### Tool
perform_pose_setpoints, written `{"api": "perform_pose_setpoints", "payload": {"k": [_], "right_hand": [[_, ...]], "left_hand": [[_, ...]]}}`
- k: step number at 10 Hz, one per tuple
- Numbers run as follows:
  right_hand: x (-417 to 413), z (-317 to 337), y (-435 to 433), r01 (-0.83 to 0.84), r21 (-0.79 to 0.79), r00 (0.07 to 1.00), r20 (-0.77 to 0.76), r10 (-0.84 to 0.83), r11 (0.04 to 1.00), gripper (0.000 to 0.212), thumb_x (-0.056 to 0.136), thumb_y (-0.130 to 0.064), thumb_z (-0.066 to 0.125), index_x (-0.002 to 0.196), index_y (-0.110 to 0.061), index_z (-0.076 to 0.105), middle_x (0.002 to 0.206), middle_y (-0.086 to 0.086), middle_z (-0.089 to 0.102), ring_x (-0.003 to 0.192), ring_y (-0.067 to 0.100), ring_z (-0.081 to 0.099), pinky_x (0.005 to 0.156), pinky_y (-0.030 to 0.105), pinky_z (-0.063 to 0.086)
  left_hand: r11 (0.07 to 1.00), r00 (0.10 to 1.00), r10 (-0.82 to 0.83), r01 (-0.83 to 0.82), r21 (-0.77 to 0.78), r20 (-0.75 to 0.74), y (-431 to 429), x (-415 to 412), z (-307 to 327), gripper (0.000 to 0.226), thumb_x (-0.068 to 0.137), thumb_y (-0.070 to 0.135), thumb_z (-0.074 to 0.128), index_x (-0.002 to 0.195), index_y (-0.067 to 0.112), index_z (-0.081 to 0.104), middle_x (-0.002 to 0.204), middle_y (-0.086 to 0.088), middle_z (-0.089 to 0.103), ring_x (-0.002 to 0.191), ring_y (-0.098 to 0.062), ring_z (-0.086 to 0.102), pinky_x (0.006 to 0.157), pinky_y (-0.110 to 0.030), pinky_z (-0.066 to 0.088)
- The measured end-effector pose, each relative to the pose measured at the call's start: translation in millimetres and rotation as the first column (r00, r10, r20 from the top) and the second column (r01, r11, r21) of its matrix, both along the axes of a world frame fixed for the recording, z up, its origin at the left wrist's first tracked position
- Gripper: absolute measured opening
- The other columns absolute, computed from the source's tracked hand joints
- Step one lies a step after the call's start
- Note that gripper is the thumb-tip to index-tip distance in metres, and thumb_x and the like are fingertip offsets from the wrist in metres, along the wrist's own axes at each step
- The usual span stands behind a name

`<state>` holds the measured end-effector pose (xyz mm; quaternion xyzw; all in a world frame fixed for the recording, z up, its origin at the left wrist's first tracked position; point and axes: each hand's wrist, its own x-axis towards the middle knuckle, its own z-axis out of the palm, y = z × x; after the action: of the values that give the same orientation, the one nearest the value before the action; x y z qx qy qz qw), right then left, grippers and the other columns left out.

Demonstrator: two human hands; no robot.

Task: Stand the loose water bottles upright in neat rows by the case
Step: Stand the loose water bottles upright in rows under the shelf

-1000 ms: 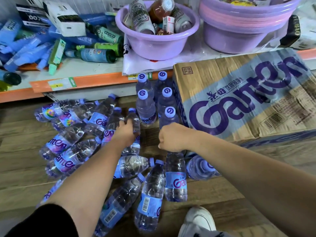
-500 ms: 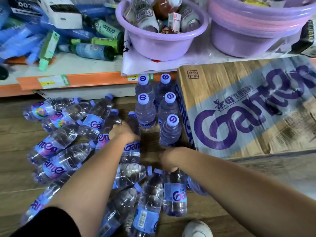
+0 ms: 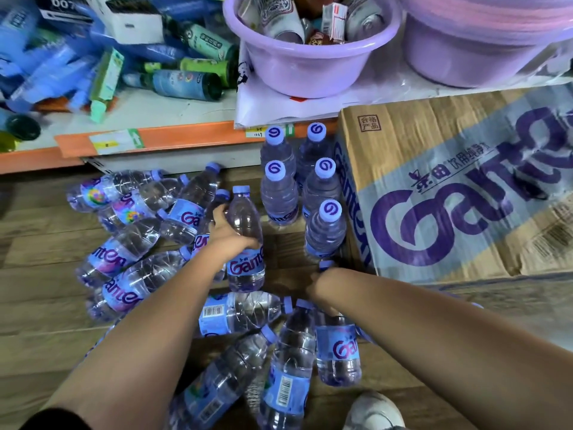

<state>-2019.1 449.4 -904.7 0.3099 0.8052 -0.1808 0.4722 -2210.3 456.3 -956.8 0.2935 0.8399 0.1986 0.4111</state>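
Left hand point(image 3: 229, 235): fingers and thumb wrapped round the upper body of a bottle point(image 3: 247, 212), which is tipped nearly upright, base low by the floor point(image 3: 37, 290), just left of the standing bottles point(image 3: 279, 193). Can't tell if the base touches down.

Right hand point(image 3: 317, 282): seen end-on past the wrist, balled round the neck of a second bottle point(image 3: 338, 352). Fingers are on the far side, out of sight; only the cap point(image 3: 326, 264) pokes out beyond the knuckles.

Standing bottles: five, in two rows tight against the left face of the case point(image 3: 449, 197), three in the case-side row and two in the outer. Lower bodies are partly hidden by each other.

Loose bottles point(image 3: 133, 240): clear ribbed plastic, lilac screw caps, blue-purple wrap labels, lying overlapped on the wood-plank floor, left of and below the hands. Both forearms cover several, so no reliable count.

Case: creased brown cardboard with a grey-blue band and big purple lettering; right side runs out of view.

Shelf point(image 3: 186, 138): orange front edge; the clutter on it is blurred, labels unreadable. Glossy lilac plastic basin point(image 3: 310, 66) is cropped at the top. White shoe point(image 3: 372, 411) is cut off at the bottom edge.
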Motion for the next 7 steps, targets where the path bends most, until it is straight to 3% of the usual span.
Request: {"api": "perform_pose_setpoints", "payload": {"k": [1, 2, 3, 4, 5, 6, 7], "right_hand": [[0, -4, 2, -0.065, 0.021, 0.998, -0.022, 0.065, 0.998, 0.041, 0.1, -0.013, 0.04, 0.141, -0.009, 0.04, 0.147, 0.011, 0.041, 0.134, 0.029, 0.041, 0.106, 0.038, 0.036], [-3, 2, 2, -0.062, -0.013, 0.998, -0.023, 0.062, 0.998, 0.04, 0.1, -0.012, 0.041, 0.14, -0.008, 0.042, 0.145, 0.011, 0.043, 0.133, 0.028, 0.043, 0.105, 0.038, 0.038], [-6, 0, 1, -0.209, -0.022, 0.974, 0.084, 0.21, 0.978, 0.052, 0.095, -0.011, 0.052, 0.143, -0.004, 0.036, 0.155, 0.013, 0.026, 0.138, 0.03, 0.035, 0.109, 0.039, 0.037], [-9, 4, -3, -0.171, 0.033, 0.983, 0.07, 0.168, 0.985, 0.056, 0.093, -0.008, 0.054, 0.145, -0.006, 0.034, 0.155, 0.011, 0.021, 0.139, 0.033, 0.032, 0.106, 0.044, 0.037], [-10, 8, -15, -0.242, 0.105, 0.97, 0.017, 0.242, 0.965, 0.052, 0.095, -0.007, 0.049, 0.145, -0.012, 0.036, 0.146, 0.016, 0.031, 0.135, 0.037, 0.034, 0.101, 0.046, 0.04], [-12, 15, -21, -0.19, 0.135, 0.981, -0.001, 0.192, 0.972, 0.049, 0.095, -0.006, 0.048, 0.144, -0.013, 0.038, 0.146, 0.015, 0.036, 0.134, 0.036, 0.037, 0.099, 0.044, 0.041], [-5, 38, -19, -0.115, 0.083, 0.993, -0.01, 0.116, 0.99, 0.048, 0.091, -0.015, 0.058, 0.138, -0.012, 0.047, 0.142, 0.008, 0.045, 0.125, 0.03, 0.048, 0.089, 0.038, 0.045]], "left_hand": [[0.996, 0.999, 0.023, -0.026, 0.088, 0.034, -8, -5, 2, 0.113, 0.046, 0.016, 0.085, 0.141, 0.031, 0.024, 0.139, -0.009, 0.04, 0.124, -0.03, 0.045, 0.107, -0.041, 0.039], [0.98, 0.991, 0.084, -0.102, 0.172, 0.106, -13, -5, 8, 0.101, 0.048, 0.018, 0.087, 0.133, 0.024, 0.032, 0.121, 0.0, 0.053, 0.109, -0.021, 0.053, 0.098, -0.035, 0.043], [0.952, 0.986, 0.16, -0.167, 0.258, 0.047, -17, -4, 16, 0.072, 0.066, 0.019, 0.082, 0.122, 0.016, 0.038, 0.105, 0.0, 0.056, 0.097, -0.021, 0.056, 0.085, -0.03, 0.041], [0.949, 0.987, 0.156, -0.136, 0.286, -0.048, -24, -4, 25, 0.062, 0.068, 0.027, 0.081, 0.114, 0.011, 0.042, 0.103, -0.002, 0.058, 0.094, -0.02, 0.056, 0.083, -0.029, 0.041], [0.955, 0.985, 0.123, -0.084, 0.284, -0.123, -27, -5, 35, 0.066, 0.064, 0.031, 0.082, 0.115, 0.013, 0.046, 0.112, -0.004, 0.063, 0.103, -0.025, 0.059, 0.091, -0.037, 0.047], [0.971, 0.987, 0.067, -0.031, 0.239, -0.145, -27, 2, 49, 0.064, 0.058, 0.029, 0.078, 0.114, 0.025, 0.047, 0.11, -0.004, 0.064, 0.105, -0.03, 0.058, 0.088, -0.038, 0.048], [0.978, 0.975, -0.084, 0.12, 0.173, -0.205, -28, 9, 61, 0.049, 0.055, 0.035, 0.074, 0.097, 0.033, 0.049, 0.103, -0.007, 0.064, 0.105, -0.032, 0.055, 0.083, -0.038, 0.049]]}}
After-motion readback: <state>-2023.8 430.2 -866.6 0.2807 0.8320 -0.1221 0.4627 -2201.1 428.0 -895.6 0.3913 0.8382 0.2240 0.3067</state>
